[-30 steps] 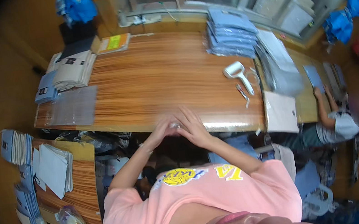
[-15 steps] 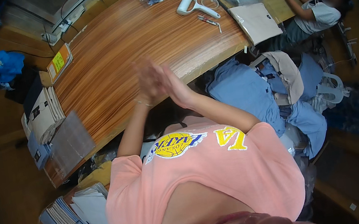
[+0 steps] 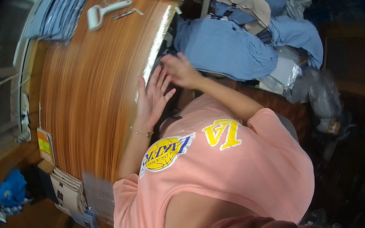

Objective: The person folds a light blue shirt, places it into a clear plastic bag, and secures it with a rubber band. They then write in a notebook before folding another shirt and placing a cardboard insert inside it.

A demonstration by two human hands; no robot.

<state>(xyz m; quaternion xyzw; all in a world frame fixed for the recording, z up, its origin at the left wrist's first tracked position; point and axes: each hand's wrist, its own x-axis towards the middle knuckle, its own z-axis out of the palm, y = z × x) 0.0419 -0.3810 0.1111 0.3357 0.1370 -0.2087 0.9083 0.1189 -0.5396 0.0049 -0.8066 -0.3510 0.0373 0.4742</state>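
My left hand is palm up with its fingers spread, over the near edge of the wood-grain table. A bracelet circles that wrist. Just to its right is my right hand, fingers loosely bent and apart, its fingertips close to those of the left. I cannot tell whether they touch. Neither hand holds anything I can see. Beyond the right hand lies a heap of light-blue garments with a beige garment on it.
At the table's far end are a white lint roller, a small slim tool and bagged blue garments. Folded beige garments and clear plastic sheets lie at the near left. Plastic bags hang at the right.
My view has turned right, so the table now sits further left and the co-worker is out of sight. My hands, pressed together before, have come apart with the fingers spread.
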